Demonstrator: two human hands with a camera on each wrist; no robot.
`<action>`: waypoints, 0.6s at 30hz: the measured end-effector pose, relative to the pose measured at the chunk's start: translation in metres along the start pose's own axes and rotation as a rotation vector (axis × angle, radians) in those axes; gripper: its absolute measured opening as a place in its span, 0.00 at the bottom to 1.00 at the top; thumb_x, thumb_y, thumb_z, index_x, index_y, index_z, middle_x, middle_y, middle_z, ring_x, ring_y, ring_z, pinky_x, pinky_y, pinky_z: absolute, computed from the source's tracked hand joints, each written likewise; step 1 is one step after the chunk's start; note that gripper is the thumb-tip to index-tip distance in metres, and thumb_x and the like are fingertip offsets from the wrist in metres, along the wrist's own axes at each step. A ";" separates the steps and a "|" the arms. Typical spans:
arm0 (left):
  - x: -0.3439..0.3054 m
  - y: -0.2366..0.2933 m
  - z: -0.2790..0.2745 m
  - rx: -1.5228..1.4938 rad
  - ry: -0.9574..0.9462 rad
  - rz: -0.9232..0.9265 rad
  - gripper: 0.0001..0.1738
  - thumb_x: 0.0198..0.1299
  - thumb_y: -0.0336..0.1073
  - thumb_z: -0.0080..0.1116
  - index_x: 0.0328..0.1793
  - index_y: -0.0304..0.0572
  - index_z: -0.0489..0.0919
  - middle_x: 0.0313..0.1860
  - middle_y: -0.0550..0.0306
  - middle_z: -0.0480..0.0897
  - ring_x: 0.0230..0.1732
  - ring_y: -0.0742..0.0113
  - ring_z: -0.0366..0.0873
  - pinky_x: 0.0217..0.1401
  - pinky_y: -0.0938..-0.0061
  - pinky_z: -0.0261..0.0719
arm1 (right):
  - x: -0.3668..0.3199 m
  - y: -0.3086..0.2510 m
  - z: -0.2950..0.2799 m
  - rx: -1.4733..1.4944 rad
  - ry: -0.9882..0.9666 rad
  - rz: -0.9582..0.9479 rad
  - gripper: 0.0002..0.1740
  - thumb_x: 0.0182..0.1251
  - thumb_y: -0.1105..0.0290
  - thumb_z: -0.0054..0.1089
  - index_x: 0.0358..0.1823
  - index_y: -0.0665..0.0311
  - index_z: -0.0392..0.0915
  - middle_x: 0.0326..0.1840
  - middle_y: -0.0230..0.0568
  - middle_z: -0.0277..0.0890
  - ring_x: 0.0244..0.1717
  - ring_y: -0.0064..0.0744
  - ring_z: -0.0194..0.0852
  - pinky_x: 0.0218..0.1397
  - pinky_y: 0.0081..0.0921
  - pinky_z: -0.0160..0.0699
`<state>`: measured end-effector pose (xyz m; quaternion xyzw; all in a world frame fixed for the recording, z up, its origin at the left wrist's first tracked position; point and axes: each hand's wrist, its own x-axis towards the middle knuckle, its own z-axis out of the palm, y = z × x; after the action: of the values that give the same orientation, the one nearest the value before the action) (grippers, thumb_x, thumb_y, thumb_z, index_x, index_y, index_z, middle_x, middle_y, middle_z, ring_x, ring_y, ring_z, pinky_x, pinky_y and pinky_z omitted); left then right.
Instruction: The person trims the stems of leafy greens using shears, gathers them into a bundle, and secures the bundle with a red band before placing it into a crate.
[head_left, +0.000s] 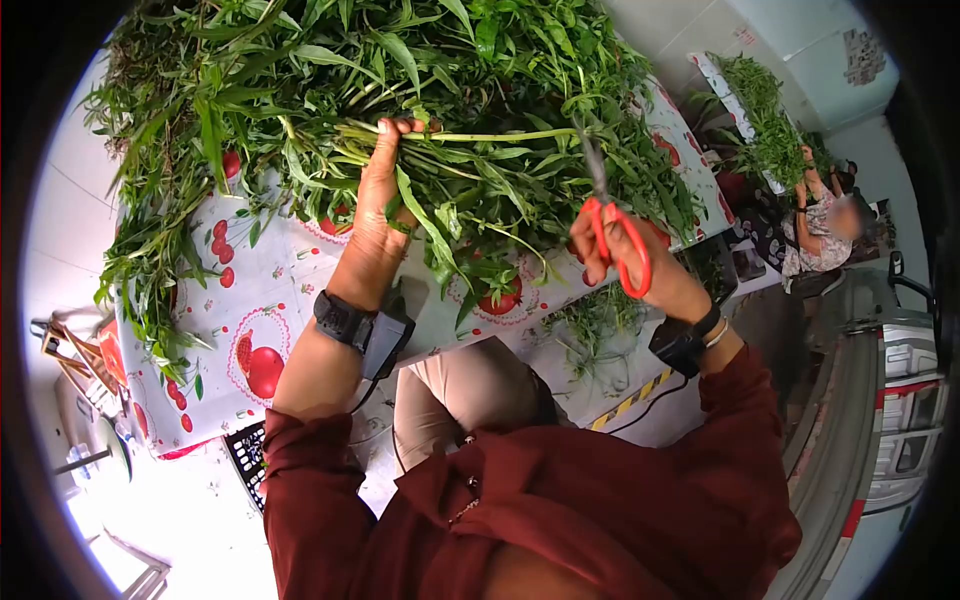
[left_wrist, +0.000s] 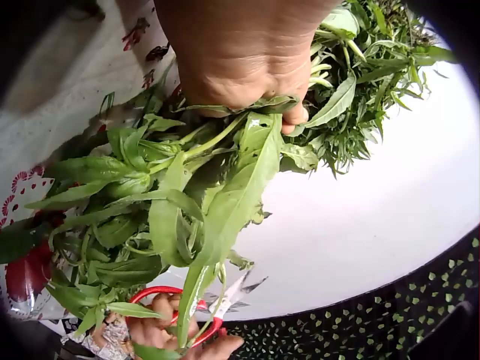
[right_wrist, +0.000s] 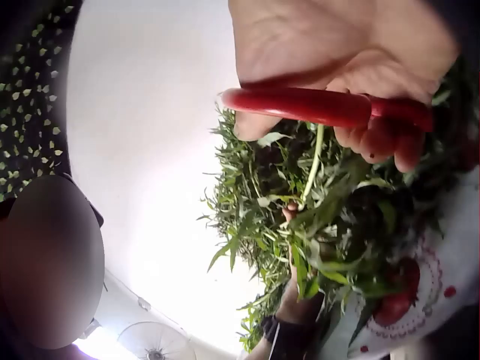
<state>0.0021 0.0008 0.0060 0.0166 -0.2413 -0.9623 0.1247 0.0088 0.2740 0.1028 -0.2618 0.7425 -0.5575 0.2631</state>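
My left hand grips a bunch of long leafy green stems above the tablecloth. From the fist the stems reach to the right in the head view, and in the left wrist view broad leaves droop below the fingers. In my right hand are scissors with red handles, the fingers curled through the loops. Their blades point up and overlap the right end of the longest stem in the head view. A red handle loop crosses the palm in the right wrist view.
A large heap of leafy stems covers much of the table, over a cherry-print tablecloth. Loose greens lie below the table's near edge. At far right, another person sits beside more greens. A black crate stands lower left.
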 end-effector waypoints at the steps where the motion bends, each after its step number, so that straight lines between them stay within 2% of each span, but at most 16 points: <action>1: 0.001 -0.001 -0.002 0.005 -0.001 -0.001 0.15 0.63 0.51 0.55 0.38 0.49 0.74 0.42 0.61 0.79 0.47 0.65 0.75 0.52 0.64 0.77 | -0.002 0.008 0.002 0.086 -0.025 0.092 0.25 0.72 0.47 0.42 0.43 0.66 0.70 0.30 0.32 0.66 0.25 0.18 0.66 0.30 0.16 0.69; 2: 0.002 -0.002 -0.003 -0.013 -0.005 0.003 0.15 0.64 0.51 0.55 0.38 0.49 0.74 0.42 0.62 0.79 0.47 0.65 0.75 0.53 0.64 0.76 | -0.003 0.015 0.004 0.171 -0.051 0.183 0.27 0.72 0.46 0.42 0.43 0.67 0.70 0.30 0.33 0.66 0.24 0.19 0.67 0.29 0.17 0.71; 5: 0.002 0.000 -0.001 -0.038 -0.022 -0.001 0.15 0.64 0.51 0.54 0.38 0.49 0.74 0.41 0.63 0.78 0.48 0.65 0.75 0.55 0.64 0.75 | -0.003 0.025 0.005 0.241 -0.027 0.235 0.28 0.72 0.45 0.41 0.43 0.68 0.71 0.30 0.33 0.67 0.22 0.20 0.66 0.28 0.19 0.73; 10: 0.001 0.001 -0.001 -0.026 -0.019 -0.032 0.15 0.64 0.51 0.54 0.37 0.49 0.73 0.40 0.63 0.77 0.49 0.65 0.74 0.57 0.65 0.73 | 0.000 0.029 0.004 0.269 0.030 0.236 0.29 0.71 0.45 0.42 0.42 0.69 0.71 0.26 0.33 0.66 0.19 0.19 0.65 0.25 0.20 0.74; 12: 0.002 0.000 -0.001 -0.031 -0.041 0.008 0.14 0.65 0.50 0.54 0.37 0.50 0.73 0.39 0.64 0.76 0.49 0.65 0.73 0.58 0.66 0.72 | 0.002 0.030 0.004 0.284 0.039 0.228 0.29 0.71 0.45 0.43 0.41 0.69 0.71 0.25 0.33 0.66 0.19 0.19 0.66 0.25 0.20 0.74; 14: 0.000 0.000 0.001 -0.039 -0.045 0.000 0.14 0.65 0.50 0.53 0.37 0.49 0.73 0.39 0.63 0.76 0.49 0.65 0.73 0.58 0.66 0.72 | 0.006 0.027 0.006 0.192 0.041 0.203 0.32 0.72 0.42 0.37 0.42 0.69 0.72 0.25 0.33 0.66 0.17 0.18 0.60 0.27 0.22 0.73; 16: 0.000 0.000 0.001 -0.045 -0.048 -0.007 0.14 0.65 0.49 0.53 0.37 0.49 0.73 0.38 0.63 0.76 0.49 0.64 0.73 0.58 0.66 0.71 | 0.011 0.024 0.008 0.191 0.063 0.210 0.31 0.72 0.43 0.37 0.41 0.69 0.72 0.24 0.33 0.66 0.17 0.18 0.60 0.26 0.21 0.72; 18: 0.001 -0.001 -0.001 -0.005 -0.050 -0.004 0.13 0.64 0.50 0.54 0.37 0.52 0.73 0.40 0.66 0.74 0.45 0.68 0.73 0.51 0.67 0.76 | 0.015 0.021 0.009 0.191 0.085 0.215 0.31 0.72 0.43 0.37 0.41 0.69 0.72 0.23 0.34 0.65 0.16 0.18 0.61 0.25 0.21 0.72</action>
<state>0.0009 0.0008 0.0051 -0.0072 -0.2421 -0.9632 0.1166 0.0023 0.2629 0.0785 -0.1308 0.7203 -0.6049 0.3133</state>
